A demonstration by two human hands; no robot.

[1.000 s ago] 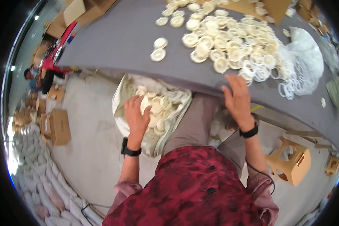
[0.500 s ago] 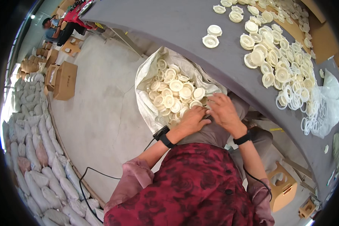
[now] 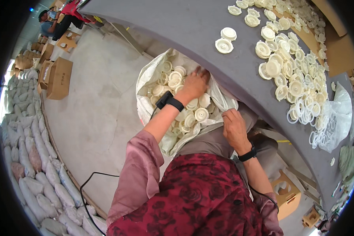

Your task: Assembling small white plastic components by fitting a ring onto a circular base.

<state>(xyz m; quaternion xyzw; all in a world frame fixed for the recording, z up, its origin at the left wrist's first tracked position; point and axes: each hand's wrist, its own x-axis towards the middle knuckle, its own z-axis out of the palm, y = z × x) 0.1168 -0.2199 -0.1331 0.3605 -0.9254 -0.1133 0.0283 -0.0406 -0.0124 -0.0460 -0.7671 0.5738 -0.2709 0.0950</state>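
Observation:
An open white woven sack (image 3: 144,84) filled with round cream plastic lids (image 3: 201,114) stands in front of my lap, beside the table. My left hand (image 3: 194,84) reaches over the lids to the sack's far right inner side. Its fingers are smeared and partly in shadow, so their hold does not show. At the near right rim of the sack, my right hand (image 3: 234,129) pinches the fabric above my thigh. Both wrists wear black bands, and a small black device sits on the left one.
On the grey table (image 3: 161,19) lie a large heap of similar lids (image 3: 295,86), white rings (image 3: 303,110) and a clear plastic bag (image 3: 340,114). Filled sacks (image 3: 39,157) line the left side. A cardboard box (image 3: 59,78) stands on the floor; a person (image 3: 51,25) sits far left.
My left hand has moved up and away from my lap into the sack. My right hand has lowered slightly and closed on the sack's rim, which now stretches further right.

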